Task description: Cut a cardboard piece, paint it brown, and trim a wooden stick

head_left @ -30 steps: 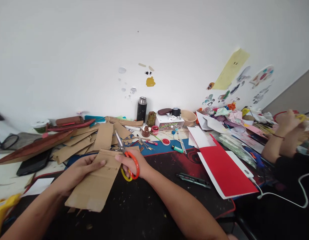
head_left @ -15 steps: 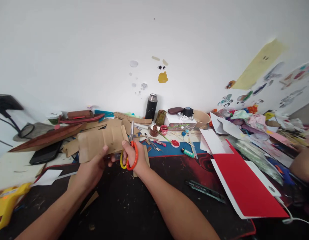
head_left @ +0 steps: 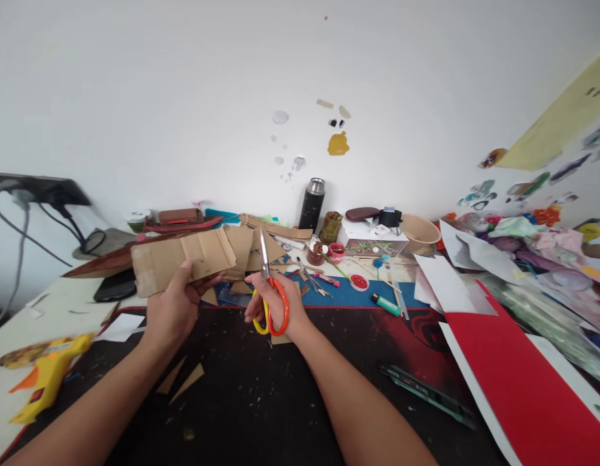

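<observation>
A flat, creased piece of brown cardboard is gripped in my left hand, thumb on its face and fingers behind. My right hand holds scissors with one red and one yellow handle loop. Their blades point up and away, look closed, and stand apart from the cardboard, to its right. Below my hands, thin cardboard offcuts lie on the black mat. More cardboard pieces are behind the scissors.
A yellow glue gun lies at the left. At the back stand a black flask and small paint pots. To the right are a green utility knife, a green lighter and red card.
My left hand has moved the cardboard left, away from the scissors. The scissors have come clear of its right edge. The camera view has turned slightly left.
</observation>
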`<state>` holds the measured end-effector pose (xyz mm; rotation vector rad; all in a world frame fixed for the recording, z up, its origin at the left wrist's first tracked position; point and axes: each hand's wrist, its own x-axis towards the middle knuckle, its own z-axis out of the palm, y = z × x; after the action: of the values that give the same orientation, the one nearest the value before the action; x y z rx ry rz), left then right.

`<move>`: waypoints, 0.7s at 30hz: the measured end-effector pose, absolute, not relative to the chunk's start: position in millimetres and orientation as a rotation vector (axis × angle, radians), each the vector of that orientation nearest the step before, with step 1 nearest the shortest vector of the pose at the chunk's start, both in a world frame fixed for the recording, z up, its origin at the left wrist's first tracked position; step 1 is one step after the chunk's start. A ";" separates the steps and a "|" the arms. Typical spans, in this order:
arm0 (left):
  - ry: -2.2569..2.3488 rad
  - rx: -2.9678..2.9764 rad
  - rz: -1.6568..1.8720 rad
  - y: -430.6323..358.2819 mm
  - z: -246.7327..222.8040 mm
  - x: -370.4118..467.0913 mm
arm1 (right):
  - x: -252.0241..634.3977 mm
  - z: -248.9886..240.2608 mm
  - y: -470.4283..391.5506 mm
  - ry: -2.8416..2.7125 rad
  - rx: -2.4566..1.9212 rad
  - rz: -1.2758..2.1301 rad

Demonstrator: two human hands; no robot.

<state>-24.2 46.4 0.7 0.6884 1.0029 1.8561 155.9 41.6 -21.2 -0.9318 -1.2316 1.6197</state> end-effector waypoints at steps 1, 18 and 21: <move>1.001 0.692 1.882 49.5 3.5 -26.3 | 155.6 -21.6 41.2 -1.239 -0.922 1.655; 1.022 0.853 1.884 78.1 28.7 -26.1 | 152.5 -18.1 30.2 -1.391 -0.866 1.738; 1.050 0.884 1.842 76.3 27.6 -26.8 | 150.9 -17.5 27.0 -1.426 -0.874 1.727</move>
<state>-26.8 76.3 27.6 0.8835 1.0501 1.8417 150.9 27.0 -17.5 -0.8741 -1.4261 1.7267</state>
